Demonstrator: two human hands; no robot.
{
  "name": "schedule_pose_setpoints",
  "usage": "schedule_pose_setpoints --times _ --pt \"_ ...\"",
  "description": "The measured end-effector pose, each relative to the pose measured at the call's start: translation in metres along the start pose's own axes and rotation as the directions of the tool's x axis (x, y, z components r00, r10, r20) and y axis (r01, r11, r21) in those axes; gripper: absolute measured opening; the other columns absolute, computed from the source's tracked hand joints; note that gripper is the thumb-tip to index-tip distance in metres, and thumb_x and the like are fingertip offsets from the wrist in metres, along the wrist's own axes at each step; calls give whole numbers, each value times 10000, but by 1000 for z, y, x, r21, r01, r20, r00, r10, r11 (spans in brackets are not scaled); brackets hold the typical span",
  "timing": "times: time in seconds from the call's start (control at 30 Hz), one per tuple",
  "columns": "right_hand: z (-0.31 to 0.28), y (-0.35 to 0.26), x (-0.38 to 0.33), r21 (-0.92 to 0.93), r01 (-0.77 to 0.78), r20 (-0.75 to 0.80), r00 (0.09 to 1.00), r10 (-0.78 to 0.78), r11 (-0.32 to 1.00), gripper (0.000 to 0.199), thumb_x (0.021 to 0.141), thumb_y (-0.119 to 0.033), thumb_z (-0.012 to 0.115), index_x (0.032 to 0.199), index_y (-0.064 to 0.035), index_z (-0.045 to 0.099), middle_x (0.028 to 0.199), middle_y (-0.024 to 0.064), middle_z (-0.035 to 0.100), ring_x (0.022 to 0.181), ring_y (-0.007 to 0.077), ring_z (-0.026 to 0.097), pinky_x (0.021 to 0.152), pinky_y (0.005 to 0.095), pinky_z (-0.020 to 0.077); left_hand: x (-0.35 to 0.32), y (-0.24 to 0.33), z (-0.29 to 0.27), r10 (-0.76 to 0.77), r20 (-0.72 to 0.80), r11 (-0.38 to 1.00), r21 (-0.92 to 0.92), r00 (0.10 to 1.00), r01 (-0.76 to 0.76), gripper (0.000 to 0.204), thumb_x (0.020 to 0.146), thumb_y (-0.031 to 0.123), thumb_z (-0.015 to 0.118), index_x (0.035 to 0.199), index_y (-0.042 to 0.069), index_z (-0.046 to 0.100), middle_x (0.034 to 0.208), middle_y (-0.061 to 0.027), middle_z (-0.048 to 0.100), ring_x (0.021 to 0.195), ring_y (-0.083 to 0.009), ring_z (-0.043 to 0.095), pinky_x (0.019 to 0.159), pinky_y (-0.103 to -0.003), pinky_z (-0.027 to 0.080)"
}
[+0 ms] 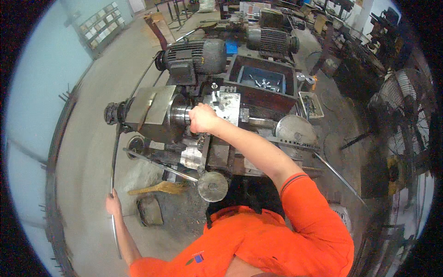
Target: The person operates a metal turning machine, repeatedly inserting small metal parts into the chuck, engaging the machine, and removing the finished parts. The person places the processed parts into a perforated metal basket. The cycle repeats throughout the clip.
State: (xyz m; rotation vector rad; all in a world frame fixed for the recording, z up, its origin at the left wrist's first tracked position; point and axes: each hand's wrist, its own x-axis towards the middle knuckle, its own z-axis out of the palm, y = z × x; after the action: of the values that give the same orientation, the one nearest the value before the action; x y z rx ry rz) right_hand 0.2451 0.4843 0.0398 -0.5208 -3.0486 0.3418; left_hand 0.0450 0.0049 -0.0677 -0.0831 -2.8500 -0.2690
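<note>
left hand (112,204): fingers round rod (114,161) | long axis: machine (161,104) toward person (263,247) | right hand (203,118): at spindle (179,115), cannot tell fingers' pinch

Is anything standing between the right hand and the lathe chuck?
Nothing visible: the right hand is right at the face of the chuck. Its fingertips are hidden, so contact is unclear. The long rod in the left hand is off to the left, outside that gap.
</note>
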Motion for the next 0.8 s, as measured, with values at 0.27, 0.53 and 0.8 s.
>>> schedule_pose_setpoints --times 0.27,0.53,0.8 --pt "12 8 2 7 34 -62 998 -33 999 247 583 -199 609 778 -63 676 856 163 652 858 334 610 839 425 452 -55 38 -21 144 177 987 -92 974 -129 417 761 419 621 825 8 604 704 -173 611 686 -348 609 633 -437 467" --pt "-14 9 -8 67 -78 -51 995 82 995 261 558 -218 595 743 -55 682 795 162 649 837 310 602 794 374 470 22 62 -6 358 548 793 -606 756 64 235 774 177 637 868 -34 590 648 -99 580 553 -187 584 506 -318 469" --pt "-13 263 -33 263 -380 -336 825 454 887 338 599 -274 624 878 -99 696 897 164 645 871 326 616 777 373 488 19 71 11 322 506 657 -728 800 196 299 755 158 630 966 -36 544 769 -103 580 588 -169 563 522 -311 477"
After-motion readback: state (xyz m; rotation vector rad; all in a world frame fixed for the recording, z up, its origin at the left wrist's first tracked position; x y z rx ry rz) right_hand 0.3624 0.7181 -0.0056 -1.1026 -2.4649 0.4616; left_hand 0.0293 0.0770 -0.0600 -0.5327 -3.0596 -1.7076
